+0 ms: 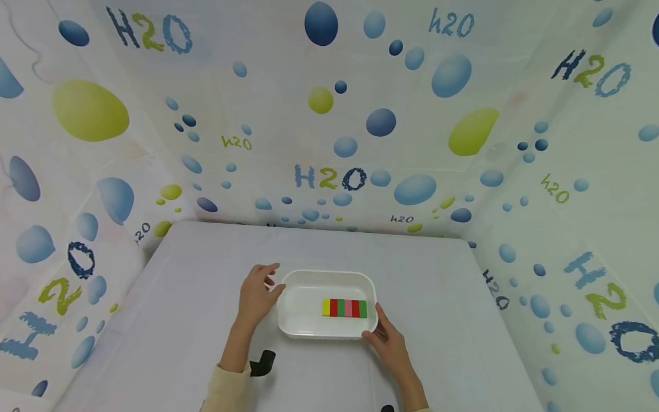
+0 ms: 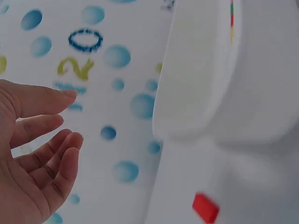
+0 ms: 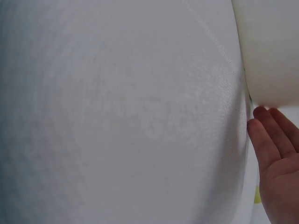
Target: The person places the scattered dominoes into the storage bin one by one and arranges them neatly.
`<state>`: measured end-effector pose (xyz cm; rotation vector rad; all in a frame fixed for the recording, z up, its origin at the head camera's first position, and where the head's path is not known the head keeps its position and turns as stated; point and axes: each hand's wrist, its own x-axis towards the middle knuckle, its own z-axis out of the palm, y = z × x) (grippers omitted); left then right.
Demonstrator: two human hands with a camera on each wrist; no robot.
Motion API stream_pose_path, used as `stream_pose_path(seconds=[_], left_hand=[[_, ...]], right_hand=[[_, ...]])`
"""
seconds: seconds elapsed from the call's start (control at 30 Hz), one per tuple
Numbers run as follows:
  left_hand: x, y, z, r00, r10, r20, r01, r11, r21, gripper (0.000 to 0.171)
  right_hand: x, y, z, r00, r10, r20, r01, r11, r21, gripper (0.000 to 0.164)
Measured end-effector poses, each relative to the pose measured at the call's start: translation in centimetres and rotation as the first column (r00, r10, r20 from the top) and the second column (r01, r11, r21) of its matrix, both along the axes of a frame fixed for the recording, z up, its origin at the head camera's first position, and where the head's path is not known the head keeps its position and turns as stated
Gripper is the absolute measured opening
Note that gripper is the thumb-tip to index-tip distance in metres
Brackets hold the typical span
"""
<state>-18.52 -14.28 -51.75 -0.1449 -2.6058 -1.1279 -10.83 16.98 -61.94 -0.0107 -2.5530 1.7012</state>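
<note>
A shallow white tray (image 1: 309, 329) with rounded corners lies in the middle of the table in the head view. Inside it, towards the right, coloured blocks (image 1: 344, 308) in yellow, red, green and pink form one straight row. My right hand (image 1: 388, 342) holds the tray's near right corner, thumb at the front rim and fingers along the right side. By the tray's left end is my left hand (image 1: 256, 293), holding nothing, fingers loosely bent. The left wrist view shows that hand apart from the tray, and a small red piece (image 2: 205, 207) below the tray.
A white cloth covers the table (image 1: 195, 274). Behind it and at both sides hang curtains (image 1: 278, 120) printed with bubbles and lettering. A black device (image 1: 263, 363) sits at my left wrist, and part of another (image 1: 388, 408) shows by the right forearm.
</note>
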Motion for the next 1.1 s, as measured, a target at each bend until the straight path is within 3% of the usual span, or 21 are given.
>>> stream_pose_path(seconds=[0.2, 0.47, 0.67, 0.87, 1.1], left_hand=[[-0.2, -4.4, -1.5, 0.983, 0.084, 0.161, -0.079, 0.996, -0.033, 0.057], [-1.0, -7.6, -4.7, 0.947, 0.065, 0.315, -0.059, 0.998, -0.028, 0.065], [-1.9, -8.3, -6.6, 0.932, 0.036, 0.361, -0.024, 0.999, -0.037, 0.068], [-2.5, -8.6, -8.1, 0.928, 0.003, 0.372, 0.019, 0.998, -0.057, 0.068], [-3.0, -8.5, -9.1, 0.923, 0.016, 0.385, 0.007, 0.998, -0.058, 0.064]], right_hand=[[-0.2, 0.1, -0.2, 0.999, 0.007, -0.031, -0.007, 1.000, -0.008, 0.078], [-0.4, -0.1, -0.2, 0.999, 0.006, -0.041, -0.005, 1.000, 0.007, 0.077], [-0.5, -0.2, -0.4, 0.998, 0.014, -0.063, -0.013, 1.000, 0.011, 0.077], [-0.6, -0.3, -0.3, 0.999, 0.004, -0.046, -0.004, 1.000, -0.007, 0.077], [-0.8, -0.4, -0.4, 0.998, 0.003, -0.067, -0.002, 1.000, 0.003, 0.076]])
